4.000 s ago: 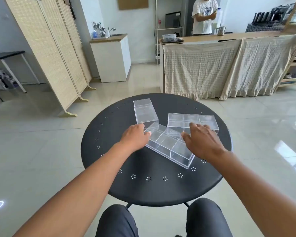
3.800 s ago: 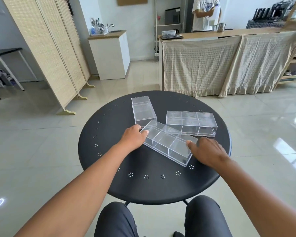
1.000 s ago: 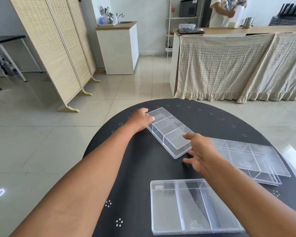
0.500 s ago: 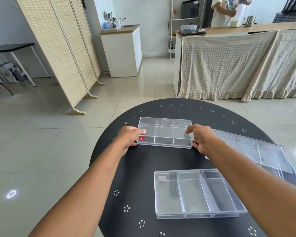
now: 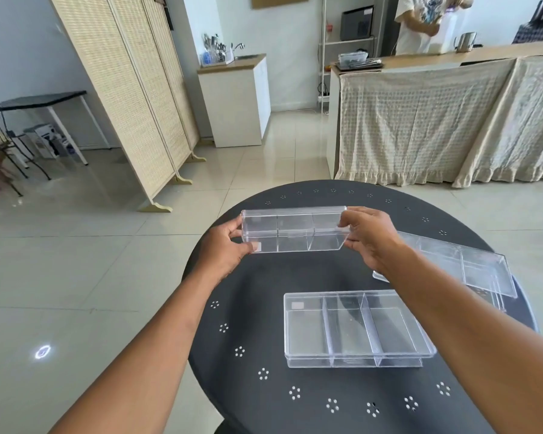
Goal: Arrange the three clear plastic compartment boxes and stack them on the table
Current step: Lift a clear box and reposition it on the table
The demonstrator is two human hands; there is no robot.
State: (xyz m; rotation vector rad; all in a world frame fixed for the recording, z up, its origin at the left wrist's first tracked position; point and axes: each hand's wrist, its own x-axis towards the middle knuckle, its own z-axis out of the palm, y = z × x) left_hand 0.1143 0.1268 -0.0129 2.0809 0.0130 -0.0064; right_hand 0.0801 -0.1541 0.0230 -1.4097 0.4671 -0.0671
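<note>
I hold a clear three-compartment box (image 5: 293, 229) in the air above the far part of the round black table (image 5: 251, 311), tilted toward me. My left hand (image 5: 223, 252) grips its left end and my right hand (image 5: 370, 236) grips its right end. A second clear box (image 5: 351, 328) lies flat on the table near me, under my right forearm. A third clear box (image 5: 464, 264) lies at the table's right edge, partly hidden by my right arm.
A folding wicker screen (image 5: 123, 89) stands to the left on the tiled floor. A cloth-draped counter (image 5: 436, 120) is behind the table, with a person (image 5: 420, 23) standing at it. A white cabinet (image 5: 235, 98) stands at the back.
The box that both hands held flat on the table half a second ago is now lifted off the surface and tilted. The other two boxes have not moved.
</note>
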